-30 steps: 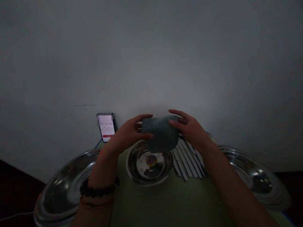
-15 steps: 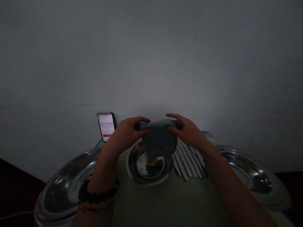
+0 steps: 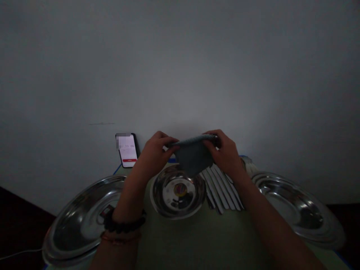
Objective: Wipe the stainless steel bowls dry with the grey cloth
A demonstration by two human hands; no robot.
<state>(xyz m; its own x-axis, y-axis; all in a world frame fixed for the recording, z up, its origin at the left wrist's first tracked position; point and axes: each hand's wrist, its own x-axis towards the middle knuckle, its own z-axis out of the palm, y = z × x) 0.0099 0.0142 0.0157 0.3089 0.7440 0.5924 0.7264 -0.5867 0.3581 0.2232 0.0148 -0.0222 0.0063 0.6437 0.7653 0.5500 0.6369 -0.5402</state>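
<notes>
Between my two hands hangs a grey-blue cloth [image 3: 194, 155], held up by its top edge above the far rim of a small steel bowl [image 3: 157, 206]. My left hand [image 3: 159, 152] pinches the cloth's left corner between thumb and fingers. At the other corner, my right hand [image 3: 223, 150] grips it the same way. Inside the bowl a round yellow and red label [image 3: 180, 189] shows on the bottom. Several table knives [image 3: 222, 191] lie side by side to the right of the bowl, partly hidden by my right hand and forearm.
A large steel basin [image 3: 67, 221] stands at the left, with a small object in it beside my wrist. Another steel basin [image 3: 303, 213] is at the right. A phone [image 3: 128, 150] with a timer leans on the wall [image 3: 180, 75] behind the green tabletop [image 3: 180, 243].
Both hands have risen slightly and shifted to the right with the cloth. More of the bowl and its label now shows, and the cloth hangs at a slant.
</notes>
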